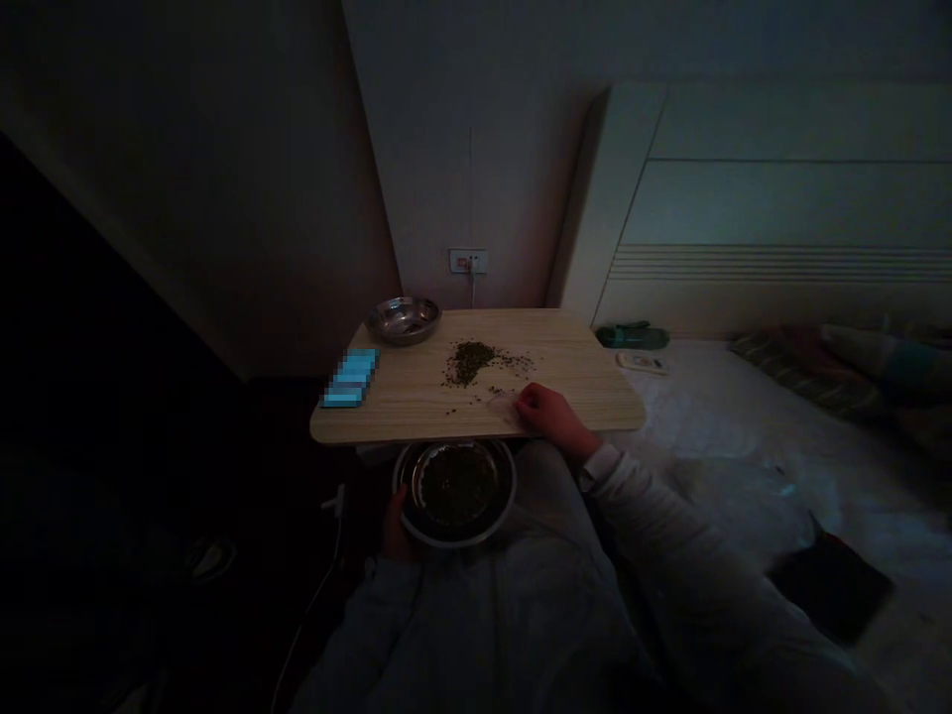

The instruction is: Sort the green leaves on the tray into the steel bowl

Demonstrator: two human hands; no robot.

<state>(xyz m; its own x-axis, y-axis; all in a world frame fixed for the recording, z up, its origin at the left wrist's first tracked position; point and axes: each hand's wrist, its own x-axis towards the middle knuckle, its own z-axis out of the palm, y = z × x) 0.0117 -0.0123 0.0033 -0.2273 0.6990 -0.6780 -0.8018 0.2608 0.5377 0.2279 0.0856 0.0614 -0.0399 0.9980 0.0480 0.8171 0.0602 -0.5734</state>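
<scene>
My left hand grips the left rim of a steel bowl that holds dark green grains and sits on my lap just under the table's front edge. My right hand rests on the wooden table near its front edge, fingers curled, by some pale smeared spot I cannot make out. A small heap of dark grains lies on the table a little beyond that hand, with loose grains scattered around it.
An empty-looking steel dish stands at the table's back left. A blurred blue rectangle lies at the left edge. A wall socket is behind the table. A bed with a remote and a dark green object lies to the right.
</scene>
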